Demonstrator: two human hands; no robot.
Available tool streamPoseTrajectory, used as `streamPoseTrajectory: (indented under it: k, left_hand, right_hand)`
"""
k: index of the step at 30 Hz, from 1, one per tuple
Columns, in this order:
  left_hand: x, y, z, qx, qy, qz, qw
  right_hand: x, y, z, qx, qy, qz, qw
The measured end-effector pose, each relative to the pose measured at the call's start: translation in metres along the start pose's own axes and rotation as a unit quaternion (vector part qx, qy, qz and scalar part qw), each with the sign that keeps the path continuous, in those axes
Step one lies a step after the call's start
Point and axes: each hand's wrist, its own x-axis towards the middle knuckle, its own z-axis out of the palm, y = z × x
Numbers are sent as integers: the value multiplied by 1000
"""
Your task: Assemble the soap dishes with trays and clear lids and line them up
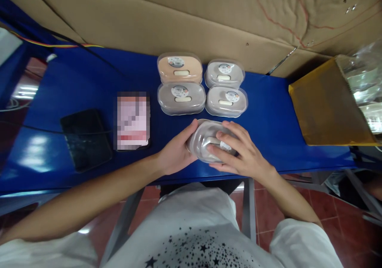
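Note:
Between my two hands is a clear-lidded plastic container (200, 143), tilted above the front edge of the blue table. My left hand (178, 150) grips its left side, thumb on the near rim of the lid. My right hand (241, 150) lies over the top and right side, fingers curled across the lid and partly hiding a white label. Just beyond stand several similar lidded containers in two rows: a peach one (167, 71) and a grey one (213, 71) behind, two more grey ones, left (167, 104) and right (215, 104), in front.
To the left lie a dark tablet-like slab (86, 140) and a pixelated pinkish item (133, 118), with a black cable across. A cardboard box (319, 104) holding clear plastic pieces (362, 77) stands at the right. Brown cardboard (179, 17) lines the back of the blue table (274, 120).

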Motion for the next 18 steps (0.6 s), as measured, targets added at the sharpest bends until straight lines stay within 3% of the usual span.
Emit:
streamPoseTrajectory:
  k: [4,12,18]
  left_hand:
    - [1,-2,-1,-7,-18,-14,1000]
    - [-1,0,2,14,-31,15,999]
    - [-1,0,1,26,-44,15,999]
  right_hand:
    - [-1,-1,3,-45,32,-26,998]
    - [-1,11,-2,54,33,-3,998]
    - [-2,10,4,-4,43,-21,999]
